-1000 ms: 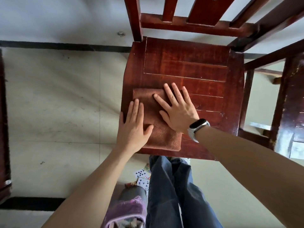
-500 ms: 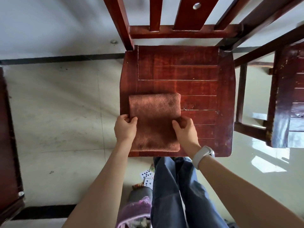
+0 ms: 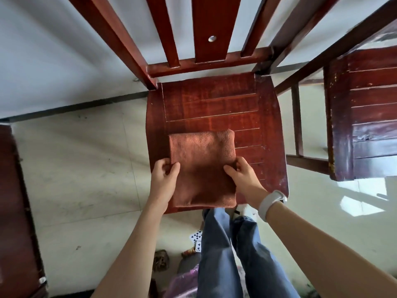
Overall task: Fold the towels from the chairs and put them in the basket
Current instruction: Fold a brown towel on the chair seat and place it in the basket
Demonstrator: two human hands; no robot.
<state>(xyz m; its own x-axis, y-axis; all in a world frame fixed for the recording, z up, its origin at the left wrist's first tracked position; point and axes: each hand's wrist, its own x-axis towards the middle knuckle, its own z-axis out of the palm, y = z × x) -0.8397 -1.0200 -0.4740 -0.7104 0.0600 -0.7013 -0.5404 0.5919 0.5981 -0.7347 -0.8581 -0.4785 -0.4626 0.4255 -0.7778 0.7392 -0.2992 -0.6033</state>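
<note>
Towel folded, not yet in the basket.
The folded rust-brown terry towel (image 3: 202, 168) lies on the front of the red-brown wooden chair seat (image 3: 214, 108); left hand (image 3: 164, 176) and right hand (image 3: 243, 176) pinch its side edges. No basket shows.

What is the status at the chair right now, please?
Left hand and right hand each pinch a side edge of the folded brown towel. Towel flat on the chair seat. Nothing on top of it.
</note>
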